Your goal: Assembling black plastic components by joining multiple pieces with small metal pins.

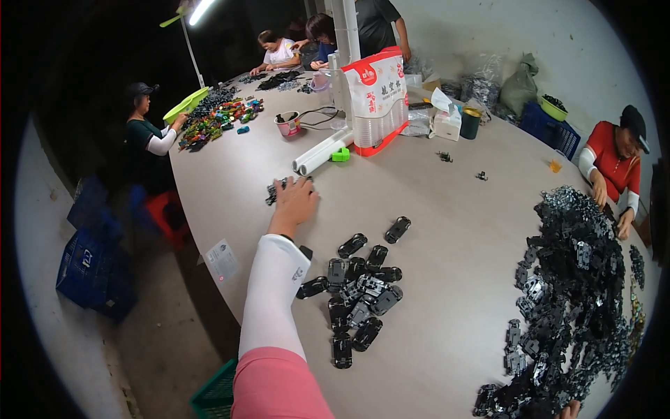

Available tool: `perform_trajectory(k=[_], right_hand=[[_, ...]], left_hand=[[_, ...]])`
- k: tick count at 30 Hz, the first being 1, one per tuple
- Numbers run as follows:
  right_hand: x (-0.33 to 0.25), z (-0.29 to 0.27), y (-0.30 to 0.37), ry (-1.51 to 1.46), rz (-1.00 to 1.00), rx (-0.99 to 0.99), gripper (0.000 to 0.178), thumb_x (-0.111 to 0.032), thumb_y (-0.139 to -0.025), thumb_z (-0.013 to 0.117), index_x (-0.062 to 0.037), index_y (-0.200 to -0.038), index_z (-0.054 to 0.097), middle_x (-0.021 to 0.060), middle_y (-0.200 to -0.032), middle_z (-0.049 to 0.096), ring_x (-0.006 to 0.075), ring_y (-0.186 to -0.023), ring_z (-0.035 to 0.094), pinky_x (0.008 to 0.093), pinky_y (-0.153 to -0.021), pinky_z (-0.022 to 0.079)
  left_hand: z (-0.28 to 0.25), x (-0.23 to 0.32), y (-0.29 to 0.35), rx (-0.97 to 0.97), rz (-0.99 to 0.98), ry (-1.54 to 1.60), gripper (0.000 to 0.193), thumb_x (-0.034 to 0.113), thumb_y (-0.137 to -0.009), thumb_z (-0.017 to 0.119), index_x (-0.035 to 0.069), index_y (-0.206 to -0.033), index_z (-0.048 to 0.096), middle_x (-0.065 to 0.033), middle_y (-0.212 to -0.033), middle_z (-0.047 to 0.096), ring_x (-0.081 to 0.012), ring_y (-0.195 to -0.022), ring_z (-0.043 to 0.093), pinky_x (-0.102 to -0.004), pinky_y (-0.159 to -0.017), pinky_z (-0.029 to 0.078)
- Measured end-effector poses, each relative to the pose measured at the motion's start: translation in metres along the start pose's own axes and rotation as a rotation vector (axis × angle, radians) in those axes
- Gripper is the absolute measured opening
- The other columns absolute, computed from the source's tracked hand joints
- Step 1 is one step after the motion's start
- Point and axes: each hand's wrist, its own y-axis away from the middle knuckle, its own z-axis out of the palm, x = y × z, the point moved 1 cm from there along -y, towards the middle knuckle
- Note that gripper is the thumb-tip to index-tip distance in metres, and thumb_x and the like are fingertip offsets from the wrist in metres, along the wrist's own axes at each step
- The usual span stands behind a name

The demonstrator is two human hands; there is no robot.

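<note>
Nearest to the camera, one pink sleeve (279, 384) is covering the person's upper left arm, and a white arm cover (272, 293) is continuing below the elbow. The left hand (294, 206) is resting palm down, with fingers loosely spread, on some small dark parts (271, 195) upon the counter (440, 335); whether it is gripping any part, one cannot tell. Between this arm and the big heap, a group of black toy car pieces (361, 311) is lying loosely, some pieces overlapping. Of the right hand (569, 410), only a few fingers are showing at the lower edge, beside the big heap of black parts (576, 279); its grip is not being visible enough to tell. Beyond the left hand, white tubes (324, 151) are lying beside a green block (340, 155). At the right, a co-worker in red (614, 157) is keeping both hands at the heap.
</note>
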Motion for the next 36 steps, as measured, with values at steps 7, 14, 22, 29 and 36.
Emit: perform_trajectory(k=[7,14,22,29,36], right_hand=[[-0.002,-0.002,-0.006,0.053,-0.004,-0.028,0.017,-0.013,-0.088,0.048,-0.0013,-0.088,0.06,0.0213,-0.105,0.056,0.0412,-0.1,0.05,0.0515,-0.094,0.035],[0.018,0.004,0.0,0.128,-0.108,-0.096,0.019,-0.015,-0.088,0.048,-0.0008,-0.087,0.059,0.022,-0.106,0.056,0.0412,-0.103,0.049,0.0513,-0.094,0.036],[-0.021,-0.011,-0.011,0.102,0.036,-0.045,0.02,-0.016,-0.089,0.048,-0.0011,-0.091,0.062,0.0201,-0.108,0.058,0.0401,-0.101,0.05,0.0501,-0.092,0.037],[-0.009,-0.003,-0.005,0.033,-0.002,0.062,0.015,-0.014,-0.086,0.055,-0.0017,-0.09,0.063,0.0198,-0.108,0.058,0.038,-0.095,0.053,0.0456,-0.086,0.042],[0.001,0.005,-0.008,0.06,-0.063,0.074,0.015,-0.014,-0.086,0.056,-0.0033,-0.092,0.064,0.0184,-0.107,0.058,0.0367,-0.091,0.055,0.0434,-0.082,0.044]], left_hand=[[-0.008,-0.055,0.045,0.264,-0.447,0.25,0.062,0.044,-0.089,0.055,0.016,-0.141,0.038,-0.0159,-0.15,0.026,-0.0362,-0.137,0.027,-0.0704,-0.099,0.026],[0.031,-0.142,0.087,0.488,-0.934,0.51,0.039,0.034,-0.083,0.062,0.0,-0.103,0.064,-0.0199,-0.109,0.062,-0.0353,-0.101,0.059,-0.0483,-0.088,0.046],[0.037,-0.047,0.037,1.089,-0.868,1.296,0.032,0.03,-0.081,0.065,-0.002,-0.089,0.066,-0.0123,-0.082,0.066,-0.0228,-0.078,0.061,-0.0346,-0.075,0.048],[0.018,-0.064,0.045,1.017,-1.074,1.148,0.025,0.021,-0.075,0.058,-0.002,-0.08,0.066,-0.0152,-0.073,0.066,-0.0246,-0.068,0.062,-0.0354,-0.067,0.049],[0.015,-0.084,0.06,1.005,-1.272,1.879,0.019,0.02,-0.079,0.056,0.003,-0.077,0.064,-0.0097,-0.074,0.066,-0.0208,-0.065,0.062,-0.0374,-0.051,0.05]])
